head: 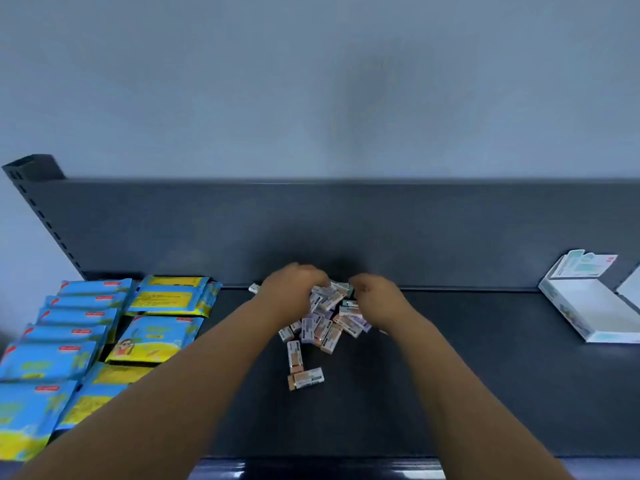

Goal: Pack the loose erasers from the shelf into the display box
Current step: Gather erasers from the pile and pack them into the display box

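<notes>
Pastel erasers (327, 332) lay heaped on the shelf (485, 375); left hand (291, 294) and right hand (379, 301) curved over them, likely gathering; whether they gripped any could not be told.

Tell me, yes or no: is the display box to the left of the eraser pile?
No, the display box sits far right of the eraser pile, with blue packets on the left instead.
</notes>
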A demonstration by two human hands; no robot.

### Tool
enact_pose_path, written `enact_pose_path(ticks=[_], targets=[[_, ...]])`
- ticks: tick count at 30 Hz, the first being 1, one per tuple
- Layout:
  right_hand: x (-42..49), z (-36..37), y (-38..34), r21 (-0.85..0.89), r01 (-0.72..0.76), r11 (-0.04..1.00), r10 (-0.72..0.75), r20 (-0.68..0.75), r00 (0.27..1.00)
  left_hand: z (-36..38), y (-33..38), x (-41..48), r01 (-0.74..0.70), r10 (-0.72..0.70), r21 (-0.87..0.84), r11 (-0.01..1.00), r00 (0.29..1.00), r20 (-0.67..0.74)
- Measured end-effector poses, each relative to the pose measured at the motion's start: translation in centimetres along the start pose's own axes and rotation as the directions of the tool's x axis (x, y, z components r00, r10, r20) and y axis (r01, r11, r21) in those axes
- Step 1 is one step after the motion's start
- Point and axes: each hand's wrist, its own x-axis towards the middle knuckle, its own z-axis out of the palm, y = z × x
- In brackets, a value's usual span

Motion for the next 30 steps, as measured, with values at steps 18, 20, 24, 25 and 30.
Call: enact_pose_path(ticks=[18, 20, 24, 25, 30], targets=[[5.3, 2.8, 0.8, -0.147, -0.020, 0.989, 0.022, 0.017, 1.000, 2.2, -0.6, 4.4, 0.063, -0.077, 0.112, 0.992, 0.989, 0.128], [5.7, 2.3, 0.7, -0.173, 0.010, 0.985, 0.007, 0.098, 0.995, 2.1, -0.5, 4.7, 0.064, -0.081, 0.122, 0.990, 0.986, 0.143], [6.3, 1.8, 0.3, -0.294, -0.008, 0.956, 0.067, 0.191, 0.979, 1.7, -0.6, 5.1, 0.028, -0.039, 0.058, 0.998, 0.981, 0.190], [6.2, 2.0, 0.3, -0.292, -0.018, 0.956, 0.072, 0.176, 0.982, 1.6, -0.6, 5.1, 0.012, -0.022, 0.050, 0.999, 0.979, 0.203], [4.8, 1.7, 0.1, -0.089, -0.038, 0.995, 0.028, -0.102, 0.994, 1.5, -0.9, 4.6, -0.018, 0.021, -0.039, 0.999, 0.997, 0.075]])
